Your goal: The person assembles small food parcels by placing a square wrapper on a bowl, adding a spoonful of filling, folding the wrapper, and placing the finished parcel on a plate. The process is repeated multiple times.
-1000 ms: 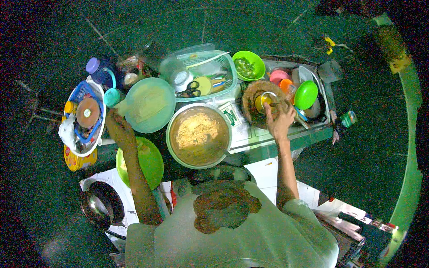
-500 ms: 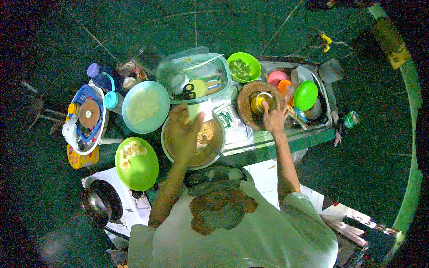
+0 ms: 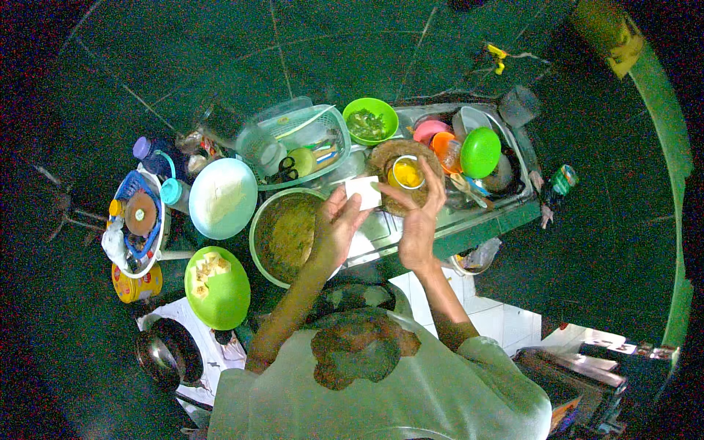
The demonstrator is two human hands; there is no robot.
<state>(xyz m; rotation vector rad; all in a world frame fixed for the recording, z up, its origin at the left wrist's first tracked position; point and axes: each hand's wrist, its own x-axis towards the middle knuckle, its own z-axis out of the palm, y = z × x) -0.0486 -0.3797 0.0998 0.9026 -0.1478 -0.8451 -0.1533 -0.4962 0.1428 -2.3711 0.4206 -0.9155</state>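
My left hand (image 3: 337, 233) pinches a thin white square wrapper (image 3: 364, 192) between thumb and fingers, above the sink counter. From the other side comes my right hand (image 3: 421, 224), fingers stretched apart. Its index finger reaches the wrapper's right edge, and the other fingers point up beside a small cup of yellow liquid (image 3: 408, 174). That cup sits in a round brown stone mortar (image 3: 381, 155). Under and left of my left hand is a wide pot with brownish mince-like filling (image 3: 287, 240). Pale folded pieces (image 3: 211, 265) lie on a lime-green plate (image 3: 224, 304).
A pale blue plate (image 3: 248, 189) holds flat pale sheets. Behind the pot stands a clear basket (image 3: 257, 150) with scissors (image 3: 282, 172). Farther right are a green bowl (image 3: 392, 121) of chopped greens, an orange cup (image 3: 442, 147) and a green lid (image 3: 480, 152). A white-rimmed basket (image 3: 163, 235) stands far left.
My left hand has moved right, away from over the pot, with the wrapper. My right hand has come left from the cup, index finger now at the wrapper's edge. The view has shifted slightly.
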